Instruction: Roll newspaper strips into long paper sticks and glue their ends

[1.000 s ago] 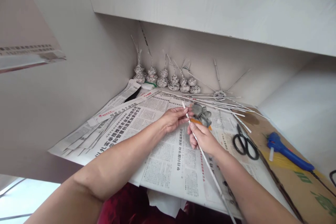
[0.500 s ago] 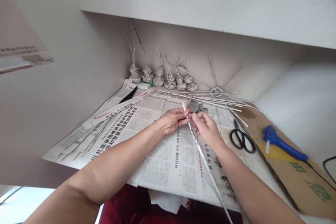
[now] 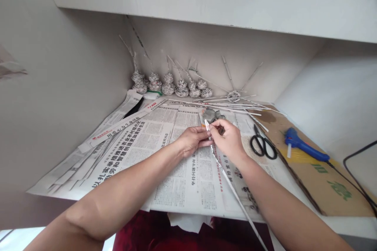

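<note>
A thin rolled newspaper tube (image 3: 228,180) slants from my fingers down past the table's front edge. My left hand (image 3: 191,140) pinches it near its upper end, fingers closed around it from the left. From the right, my right hand (image 3: 228,137) grips the same tube at its tip with thumb and forefinger. The white tip pokes out just above my fingertips. Behind my right hand lies a small grey object (image 3: 212,114) that I cannot make out. Black-handled scissors (image 3: 263,145) rest to the right of my right hand.
Newspaper sheets (image 3: 165,164) cover the table, with cut strips (image 3: 85,160) at left. Several woven paper gourds (image 3: 167,84) line the back wall beside a spoked woven piece (image 3: 234,95). Loose paper tubes (image 3: 235,108) lie before them. A blue glue gun (image 3: 306,147) sits on cardboard (image 3: 321,188).
My right hand has moved up the tube to its tip. My left hand still pinches it. The view has shifted slightly to the right.
</note>
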`<action>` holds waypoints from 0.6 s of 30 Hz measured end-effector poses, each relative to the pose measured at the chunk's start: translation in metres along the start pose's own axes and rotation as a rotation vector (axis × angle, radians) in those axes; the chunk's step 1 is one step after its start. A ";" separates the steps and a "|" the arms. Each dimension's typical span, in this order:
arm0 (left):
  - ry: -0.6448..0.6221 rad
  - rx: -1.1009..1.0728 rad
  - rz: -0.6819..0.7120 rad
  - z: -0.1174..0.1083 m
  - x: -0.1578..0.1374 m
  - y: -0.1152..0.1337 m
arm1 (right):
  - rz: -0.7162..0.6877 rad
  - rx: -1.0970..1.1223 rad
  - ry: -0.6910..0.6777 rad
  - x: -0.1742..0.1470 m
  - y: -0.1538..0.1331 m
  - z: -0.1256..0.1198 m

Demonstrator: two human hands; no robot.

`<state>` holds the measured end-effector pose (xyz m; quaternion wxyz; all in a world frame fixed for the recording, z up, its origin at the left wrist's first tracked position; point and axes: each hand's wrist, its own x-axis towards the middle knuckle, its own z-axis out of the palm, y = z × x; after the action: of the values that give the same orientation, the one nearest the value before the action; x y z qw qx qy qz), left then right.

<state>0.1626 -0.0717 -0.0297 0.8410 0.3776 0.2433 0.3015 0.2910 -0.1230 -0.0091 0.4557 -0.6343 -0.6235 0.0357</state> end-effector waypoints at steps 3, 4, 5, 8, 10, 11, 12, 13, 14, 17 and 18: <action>0.057 -0.020 0.008 0.002 0.000 -0.002 | -0.075 -0.102 0.033 0.001 0.000 -0.001; 0.076 -0.028 0.012 0.003 0.000 -0.002 | -0.079 -0.110 0.038 0.001 0.000 -0.001; 0.087 -0.035 0.015 0.003 -0.001 -0.002 | -0.056 -0.086 0.036 0.001 0.000 0.000; 0.057 -0.052 0.025 0.003 -0.001 -0.001 | 0.175 0.214 -0.049 0.002 0.004 0.003; 0.026 -0.060 0.027 0.003 -0.002 0.000 | 0.376 0.475 -0.126 0.004 0.007 0.005; 0.021 -0.065 0.025 0.004 -0.002 0.001 | 0.450 0.572 -0.154 0.004 0.008 0.006; 0.022 -0.069 0.023 0.004 -0.002 0.001 | 0.497 0.633 -0.171 0.005 0.008 0.006; 0.028 -0.073 0.021 0.004 -0.002 0.002 | 0.518 0.662 -0.177 0.005 0.008 0.007; 0.036 -0.078 0.022 0.005 -0.002 0.002 | 0.513 0.667 -0.178 0.006 0.008 0.007; 0.050 -0.087 0.024 0.005 -0.002 0.002 | 0.386 0.564 -0.149 0.006 0.007 0.006; 0.052 -0.087 0.023 0.004 -0.002 0.002 | 0.327 0.502 -0.128 0.006 0.007 0.006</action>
<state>0.1635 -0.0741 -0.0255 0.8465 0.3355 0.2473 0.3312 0.2943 -0.1139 -0.0143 0.5461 -0.5902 -0.5124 0.3014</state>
